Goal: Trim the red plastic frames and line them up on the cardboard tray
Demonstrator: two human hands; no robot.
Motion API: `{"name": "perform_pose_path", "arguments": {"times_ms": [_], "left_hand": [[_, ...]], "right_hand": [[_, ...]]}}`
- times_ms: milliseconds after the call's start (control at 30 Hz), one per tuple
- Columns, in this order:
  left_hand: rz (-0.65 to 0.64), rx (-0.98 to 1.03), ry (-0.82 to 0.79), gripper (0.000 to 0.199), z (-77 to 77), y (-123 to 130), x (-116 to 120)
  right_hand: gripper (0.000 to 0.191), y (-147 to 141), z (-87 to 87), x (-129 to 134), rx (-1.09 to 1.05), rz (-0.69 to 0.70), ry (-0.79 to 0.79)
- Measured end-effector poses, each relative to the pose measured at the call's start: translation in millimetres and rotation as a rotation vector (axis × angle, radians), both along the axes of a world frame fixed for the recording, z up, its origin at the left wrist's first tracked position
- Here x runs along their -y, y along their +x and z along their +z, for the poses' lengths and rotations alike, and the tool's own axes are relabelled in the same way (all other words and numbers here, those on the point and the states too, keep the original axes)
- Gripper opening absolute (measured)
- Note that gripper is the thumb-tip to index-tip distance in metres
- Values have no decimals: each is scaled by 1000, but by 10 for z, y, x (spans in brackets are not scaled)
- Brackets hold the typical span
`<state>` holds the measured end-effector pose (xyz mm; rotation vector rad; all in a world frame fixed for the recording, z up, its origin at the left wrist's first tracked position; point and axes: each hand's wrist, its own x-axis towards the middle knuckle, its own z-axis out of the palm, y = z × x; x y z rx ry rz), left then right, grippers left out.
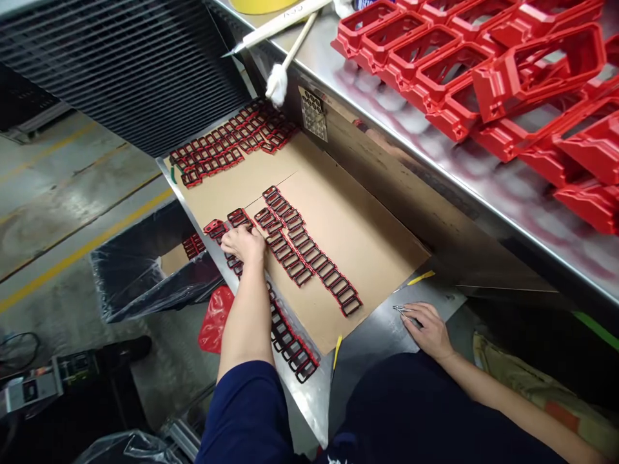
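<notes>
At nine o'clock, our left hand (pixel 244 244) touches the red-and-black frames (pixel 315 254) lying in rows on cardboard (pixel 358 219); we cannot tell whether it grips one. At four o'clock, our right hand (pixel 429 328) pinches tweezers (pixel 405 310) at the table (pixel 377 335).

The left hand (pixel 244 245) touched the black-and-red frames (pixel 293 351) along the left edge of the desk (pixel 307 405). The right hand (pixel 430 330) held a slim metal tool (pixel 405 310) near the desk's right corner, beyond the cardboard (pixel 348 212).
</notes>
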<state>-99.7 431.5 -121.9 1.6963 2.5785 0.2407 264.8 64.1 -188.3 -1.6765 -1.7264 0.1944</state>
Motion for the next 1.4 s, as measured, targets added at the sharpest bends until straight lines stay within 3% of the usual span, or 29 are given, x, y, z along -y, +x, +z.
{"name": "perform_pose_path", "arguments": {"times_ms": [133,300,467,667,833,933,1033,1167,1233,1300,1400], "left_hand": [[-272,-39,-54,37,31,-17,-185],[-465,-122,-222,34,121,39,-536],[-498,-188,-345,44,166,117,-677],[-482,-192,-420,46,196,192,-659],[-480,-154,-359,43,470,159,-586],[-448,-151,-288,45,676,38,-303],[-450,-127,-257,43,725,17,370],[-619,-43,-362,34,507,290,1544],[-657,-17,-384,31,348,467,1950],[-645,-3,-363,33,213,600,2142],[-603,20,-309,42,95,676,2161]], "right_hand": [[7,-2,-5,-3,2,9,19],[4,-30,9,-17,5,2,41],[5,-55,2,-18,8,-18,43],[5,-60,17,-17,13,-12,55],[7,-66,49,-46,18,-6,79],[7,-58,37,-40,10,-14,63],[7,-44,-1,-17,-8,-31,32],[9,-30,-43,7,-30,-49,1],[11,-25,-48,9,-33,-49,0],[12,-22,-44,9,-32,-47,2],[13,-22,-32,6,-29,-46,5]]}}
